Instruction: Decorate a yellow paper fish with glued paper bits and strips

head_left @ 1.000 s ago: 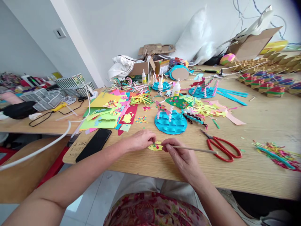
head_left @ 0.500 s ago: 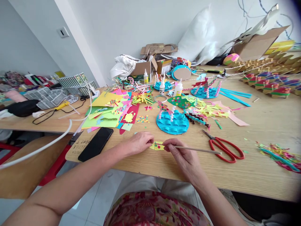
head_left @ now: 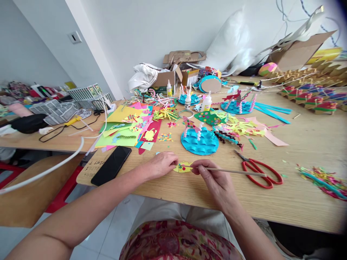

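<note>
Yellow cutout (head_left: 184, 169), just one, one stick (head_left: 237, 171), two hands (head_left: 162, 163) (head_left: 214, 179)

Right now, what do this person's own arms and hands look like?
The left hand and right hand are ungloved; no ring, watch or marking shows. Both arms are bare, without sleeves in view. A red-patterned garment and pale trousers show below.

A yellow paper cutout (head_left: 182, 170) with coloured dots is lying just below the frame's centre; a thin, pale stick (head_left: 238, 172) is crossing it and extending toward the lower right.
</note>
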